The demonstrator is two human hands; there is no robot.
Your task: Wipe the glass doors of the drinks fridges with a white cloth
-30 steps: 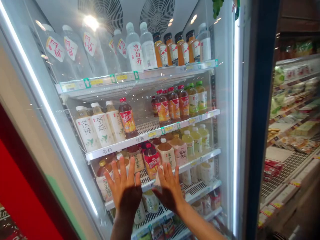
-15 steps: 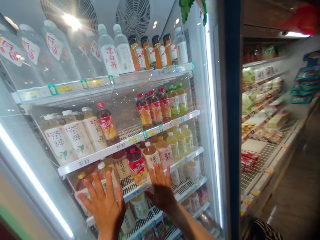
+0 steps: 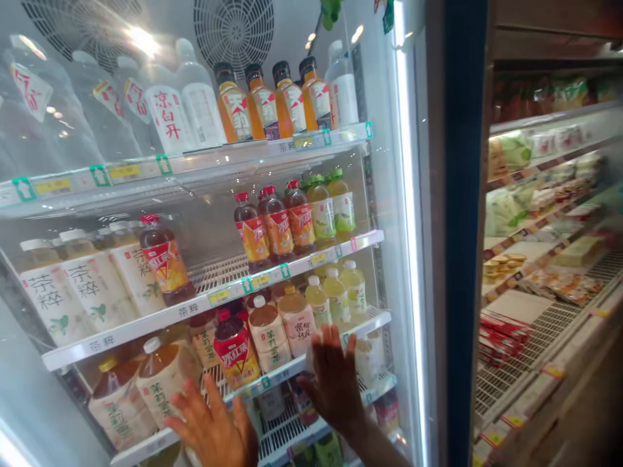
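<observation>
Both hands are raised, palms toward a drinks fridge with a glass front. At the lower middle, my left hand [image 3: 217,425] has its fingers spread and holds nothing, in front of a lower shelf of large tea bottles [image 3: 158,383]. Further right, my right hand [image 3: 335,379] is also spread, below a pink-labelled bottle [image 3: 296,324]. Whether either hand touches the glass I cannot tell. Between and above them stands a large red-labelled iced tea bottle [image 3: 236,350], beside a cream-labelled tea bottle [image 3: 269,334].
Higher shelves hold white-labelled tea bottles [image 3: 80,282], red-capped iced teas [image 3: 277,224], orange drinks with black caps [image 3: 265,104] and clear water bottles [image 3: 199,97]. A dark blue upright [image 3: 464,227] separates the fridge from an open chiller [image 3: 545,305] with packaged food on the right.
The view has shifted right and closer, so the bottles appear further left and larger. My hands appear lower and further right in the picture, still spread.
</observation>
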